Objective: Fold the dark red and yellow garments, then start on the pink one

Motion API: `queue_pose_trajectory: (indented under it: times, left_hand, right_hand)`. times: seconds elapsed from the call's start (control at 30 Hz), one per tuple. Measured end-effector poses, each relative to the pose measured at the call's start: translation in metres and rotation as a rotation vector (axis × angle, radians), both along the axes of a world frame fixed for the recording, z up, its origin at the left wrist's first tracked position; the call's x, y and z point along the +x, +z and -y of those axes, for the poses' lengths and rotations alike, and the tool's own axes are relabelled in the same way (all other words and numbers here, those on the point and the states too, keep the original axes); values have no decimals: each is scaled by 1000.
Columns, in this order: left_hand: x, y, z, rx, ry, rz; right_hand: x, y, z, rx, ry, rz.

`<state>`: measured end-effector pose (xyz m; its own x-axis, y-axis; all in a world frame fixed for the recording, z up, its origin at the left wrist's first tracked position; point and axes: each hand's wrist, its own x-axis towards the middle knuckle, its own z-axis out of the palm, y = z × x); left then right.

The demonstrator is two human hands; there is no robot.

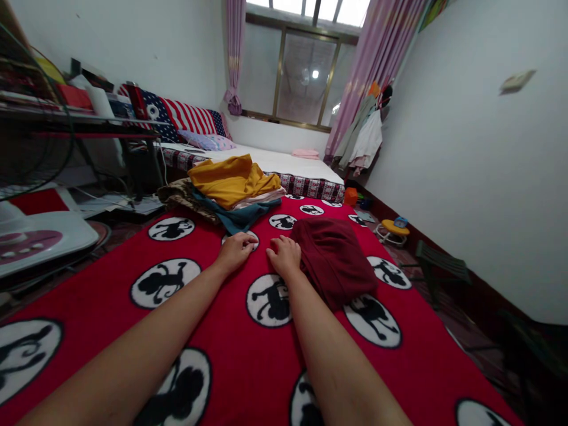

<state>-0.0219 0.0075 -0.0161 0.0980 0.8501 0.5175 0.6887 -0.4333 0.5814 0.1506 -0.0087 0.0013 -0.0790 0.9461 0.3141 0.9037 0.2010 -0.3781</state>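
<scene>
My left hand (237, 251) rests on the red blanket (226, 349) with white, black-figured circles, its fingers loosely bent and nothing in them. Just beyond its fingertips lies a pile of clothes: a mustard-yellow garment (231, 180) on top, a teal garment (242, 219) below it, and a brown patterned one (184, 195) at the left. My right hand (285, 255) lies beside the left edge of a folded maroon garment (335, 257), fingers apart and pointing forward. It seems to touch that edge without gripping it.
Behind the blanket stands a bed with a white top (266, 155) and a patterned pillow (206, 141). A cluttered desk (110, 121) is at the left, near a white appliance (44, 236). Along the right wall are a yellow stool (394, 227) and a dark folding stool (444, 260).
</scene>
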Motion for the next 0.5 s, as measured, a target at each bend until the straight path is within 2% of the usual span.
queue_pose_trajectory:
  times: [0.5]
  left_hand:
    - [0,0,0,-3,-22,11]
  right_hand:
    - [0,0,-1,9,0,-13]
